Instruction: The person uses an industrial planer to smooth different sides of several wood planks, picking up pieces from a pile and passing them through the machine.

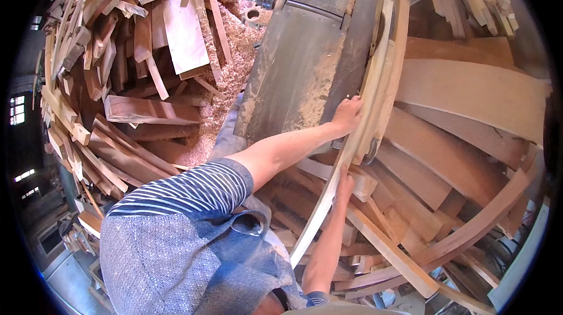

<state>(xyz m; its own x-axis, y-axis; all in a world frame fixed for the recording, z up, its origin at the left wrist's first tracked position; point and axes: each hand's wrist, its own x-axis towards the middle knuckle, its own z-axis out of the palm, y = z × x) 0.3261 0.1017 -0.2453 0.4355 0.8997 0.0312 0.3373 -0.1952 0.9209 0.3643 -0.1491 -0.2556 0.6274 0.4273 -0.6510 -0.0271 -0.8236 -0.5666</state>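
As sawdust (316,93) coats a grey machine table (284,60), a long wooden strip (352,144) runs along its right side and juts past the near end. The left hand (347,117) holds the strip with fingers curled narrow; the right hand (344,186) grips it farther back, fingertips hidden behind the wood. Judging by the pose, the step in hand is guiding the strip along the table; the next move appears to call for steady, even pressure. No container shows near the hands; shavings (211,130) lie loose beside the table.
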